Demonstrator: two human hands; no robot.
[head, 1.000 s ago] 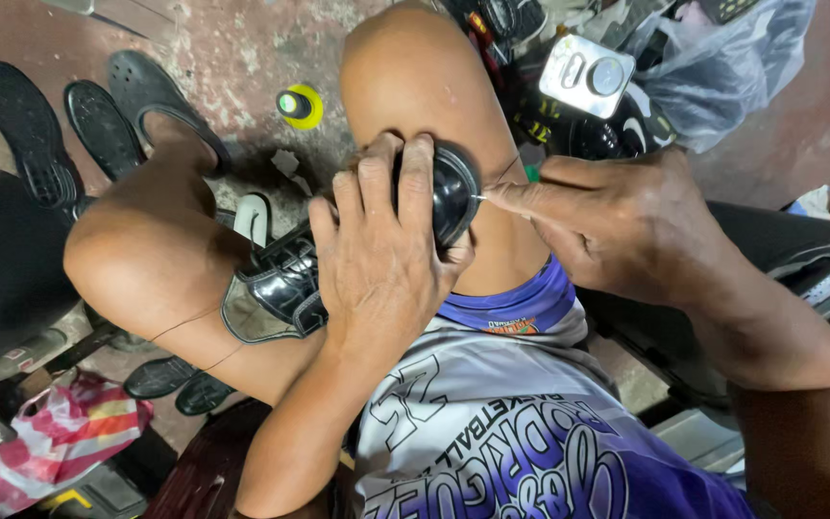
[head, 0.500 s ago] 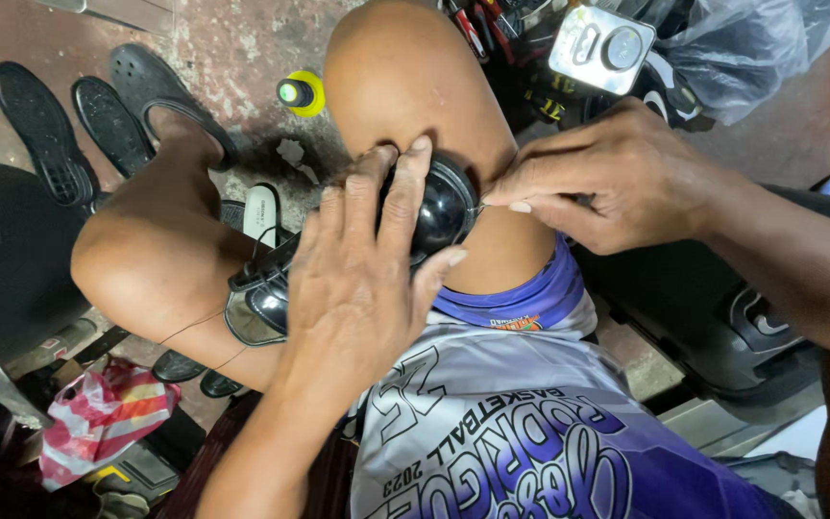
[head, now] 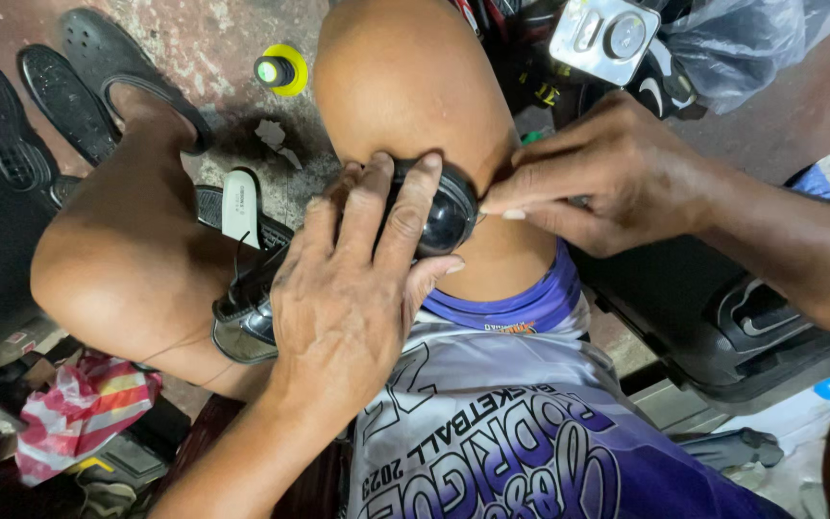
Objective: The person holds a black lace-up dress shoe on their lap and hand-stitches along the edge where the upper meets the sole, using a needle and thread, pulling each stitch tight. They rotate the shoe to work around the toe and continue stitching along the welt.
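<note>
A black leather shoe (head: 449,216) lies across my lap, wedged between my bare knees. My left hand (head: 353,293) is clamped over the shoe's upper, fingers spread along it, with only the glossy toe showing. My right hand (head: 607,178) is pinched shut at the toe end, fingertips touching the shoe's edge; whatever thin thing it grips is hidden by the fingers. A thin thread (head: 234,274) runs along the shoe's left side.
Black shoe soles (head: 69,91) lie on the stained floor at upper left, by a yellow-capped small bottle (head: 279,70). A metal tin (head: 602,34) and a plastic bag (head: 742,38) sit at upper right. A striped cloth (head: 79,408) lies at lower left.
My right hand has moved from out at the right, where it drew a thread taut, in to the shoe's toe. The left hand keeps its hold.
</note>
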